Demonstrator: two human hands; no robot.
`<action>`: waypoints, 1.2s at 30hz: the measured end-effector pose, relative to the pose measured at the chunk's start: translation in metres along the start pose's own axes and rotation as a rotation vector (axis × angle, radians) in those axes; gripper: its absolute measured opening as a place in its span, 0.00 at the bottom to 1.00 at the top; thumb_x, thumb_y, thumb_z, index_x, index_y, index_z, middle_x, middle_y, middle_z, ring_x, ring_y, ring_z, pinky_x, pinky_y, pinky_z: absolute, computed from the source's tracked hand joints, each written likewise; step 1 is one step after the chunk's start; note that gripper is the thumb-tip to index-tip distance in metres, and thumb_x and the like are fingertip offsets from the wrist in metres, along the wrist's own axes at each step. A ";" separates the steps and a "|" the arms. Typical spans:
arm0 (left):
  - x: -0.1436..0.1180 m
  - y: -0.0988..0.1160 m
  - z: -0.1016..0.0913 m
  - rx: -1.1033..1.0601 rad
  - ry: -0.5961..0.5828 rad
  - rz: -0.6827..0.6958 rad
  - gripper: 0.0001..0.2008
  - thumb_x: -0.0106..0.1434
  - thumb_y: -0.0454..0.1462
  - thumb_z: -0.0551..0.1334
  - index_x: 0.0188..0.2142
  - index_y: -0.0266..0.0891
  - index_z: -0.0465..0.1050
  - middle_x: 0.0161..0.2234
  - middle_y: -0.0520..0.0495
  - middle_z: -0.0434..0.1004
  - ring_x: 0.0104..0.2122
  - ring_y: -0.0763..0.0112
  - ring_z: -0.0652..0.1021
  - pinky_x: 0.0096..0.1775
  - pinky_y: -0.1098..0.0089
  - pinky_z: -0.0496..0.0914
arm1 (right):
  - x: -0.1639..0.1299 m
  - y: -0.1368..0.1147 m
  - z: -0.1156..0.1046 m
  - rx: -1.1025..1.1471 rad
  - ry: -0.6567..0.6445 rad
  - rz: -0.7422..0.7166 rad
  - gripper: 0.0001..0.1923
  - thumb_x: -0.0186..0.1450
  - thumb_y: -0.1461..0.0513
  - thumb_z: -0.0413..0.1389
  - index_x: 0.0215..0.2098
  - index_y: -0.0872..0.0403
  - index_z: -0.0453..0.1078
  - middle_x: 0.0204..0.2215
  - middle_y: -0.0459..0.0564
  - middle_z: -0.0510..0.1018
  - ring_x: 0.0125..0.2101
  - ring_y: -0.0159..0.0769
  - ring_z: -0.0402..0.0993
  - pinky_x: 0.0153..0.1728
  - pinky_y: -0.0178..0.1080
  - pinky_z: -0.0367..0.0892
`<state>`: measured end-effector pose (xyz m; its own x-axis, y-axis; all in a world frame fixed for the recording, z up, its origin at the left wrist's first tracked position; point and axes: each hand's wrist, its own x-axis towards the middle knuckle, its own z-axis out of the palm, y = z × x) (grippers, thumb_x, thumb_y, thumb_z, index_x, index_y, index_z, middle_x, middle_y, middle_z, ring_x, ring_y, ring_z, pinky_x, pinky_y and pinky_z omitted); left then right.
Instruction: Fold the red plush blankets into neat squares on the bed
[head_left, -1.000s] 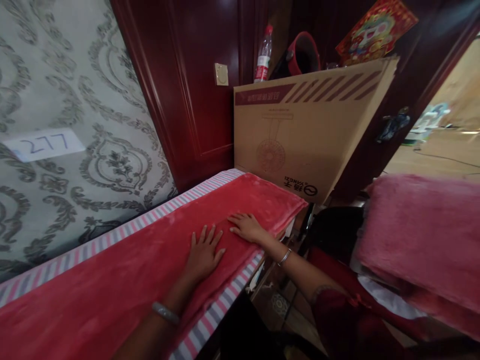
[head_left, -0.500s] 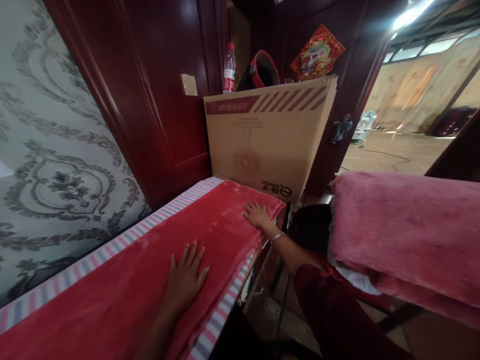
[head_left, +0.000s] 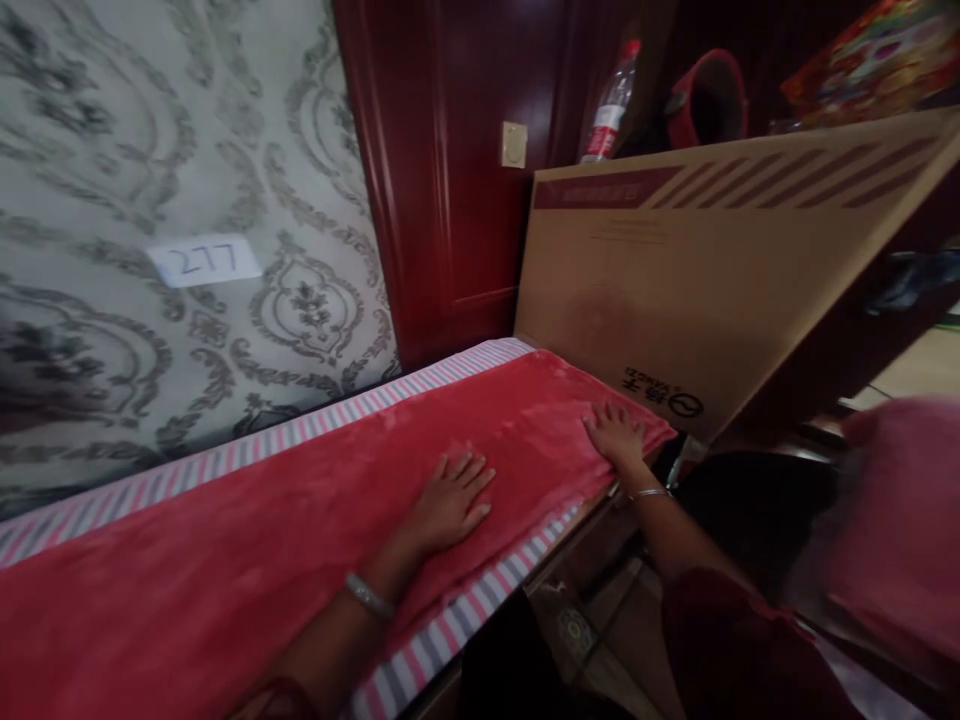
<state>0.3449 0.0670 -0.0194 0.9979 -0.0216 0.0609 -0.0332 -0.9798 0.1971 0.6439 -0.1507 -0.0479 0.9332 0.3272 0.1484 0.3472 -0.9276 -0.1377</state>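
Note:
A long red plush blanket [head_left: 300, 530], folded into a strip, lies over a striped sheet [head_left: 480, 600] in pink, grey and white. My left hand [head_left: 450, 500] rests flat on the middle of the blanket, fingers spread, a silver bracelet on the wrist. Near the blanket's far right end, my right hand [head_left: 616, 435] also presses palm down with its fingers apart. A thin bangle circles that wrist. Neither hand grips the cloth.
Beyond the blanket's far end stands a large cardboard box [head_left: 712, 270], with a plastic bottle [head_left: 609, 110] on top. A pink plush blanket [head_left: 900, 520] is piled at the right. Patterned wallpaper with a paper label [head_left: 204, 260] borders the left side.
The view has swung left, so the box and bottle appear farther right and the wall label is in full sight. Both hands still lie flat on the red blanket.

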 end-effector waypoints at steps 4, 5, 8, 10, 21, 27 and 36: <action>-0.013 0.008 -0.002 -0.073 -0.110 -0.017 0.31 0.72 0.47 0.53 0.71 0.47 0.52 0.73 0.42 0.50 0.72 0.53 0.51 0.68 0.40 0.44 | -0.001 0.006 0.002 0.023 0.001 -0.015 0.34 0.74 0.49 0.34 0.71 0.53 0.55 0.71 0.61 0.55 0.69 0.59 0.51 0.61 0.68 0.51; -0.021 0.012 -0.003 -0.088 -0.146 -0.021 0.31 0.72 0.47 0.54 0.72 0.47 0.52 0.73 0.42 0.49 0.72 0.52 0.50 0.68 0.39 0.44 | -0.002 0.007 0.003 0.035 0.001 -0.019 0.34 0.74 0.49 0.33 0.71 0.54 0.56 0.71 0.61 0.55 0.69 0.59 0.50 0.61 0.69 0.51; -0.056 0.027 -0.004 -0.134 -0.179 0.016 0.34 0.71 0.50 0.55 0.72 0.47 0.51 0.73 0.42 0.48 0.72 0.49 0.48 0.67 0.39 0.46 | -0.002 0.009 0.004 0.065 0.002 -0.036 0.35 0.73 0.48 0.33 0.71 0.55 0.56 0.71 0.61 0.55 0.68 0.62 0.50 0.61 0.70 0.50; -0.085 0.038 -0.006 -0.157 -0.155 0.047 0.35 0.70 0.51 0.56 0.72 0.47 0.50 0.73 0.41 0.48 0.72 0.50 0.48 0.68 0.40 0.47 | -0.003 0.010 0.004 0.081 0.003 -0.039 0.35 0.73 0.48 0.33 0.71 0.56 0.57 0.71 0.62 0.55 0.68 0.63 0.50 0.61 0.71 0.48; -0.239 0.011 0.003 0.233 0.200 -0.482 0.30 0.73 0.50 0.52 0.71 0.46 0.55 0.71 0.39 0.57 0.70 0.50 0.58 0.66 0.37 0.50 | -0.009 0.011 -0.003 0.147 0.010 -0.044 0.35 0.72 0.48 0.38 0.70 0.57 0.58 0.69 0.67 0.58 0.67 0.67 0.51 0.60 0.75 0.49; -0.257 0.021 0.012 0.278 0.268 -0.556 0.31 0.72 0.52 0.52 0.71 0.47 0.55 0.71 0.41 0.57 0.70 0.51 0.57 0.65 0.39 0.53 | -0.016 0.011 -0.010 0.187 -0.016 -0.063 0.33 0.74 0.51 0.40 0.69 0.61 0.59 0.68 0.72 0.58 0.67 0.70 0.51 0.60 0.74 0.45; -0.258 0.028 0.007 0.191 0.302 -0.521 0.31 0.69 0.53 0.56 0.66 0.43 0.64 0.66 0.40 0.66 0.67 0.50 0.64 0.65 0.42 0.57 | -0.029 -0.014 -0.032 0.244 -0.065 0.006 0.30 0.72 0.57 0.44 0.65 0.66 0.65 0.63 0.79 0.63 0.65 0.73 0.55 0.57 0.75 0.52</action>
<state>0.0868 0.0433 -0.0364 0.8198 0.4979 0.2829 0.4915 -0.8653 0.0988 0.6093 -0.1525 -0.0185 0.9367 0.3398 0.0847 0.3460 -0.8612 -0.3723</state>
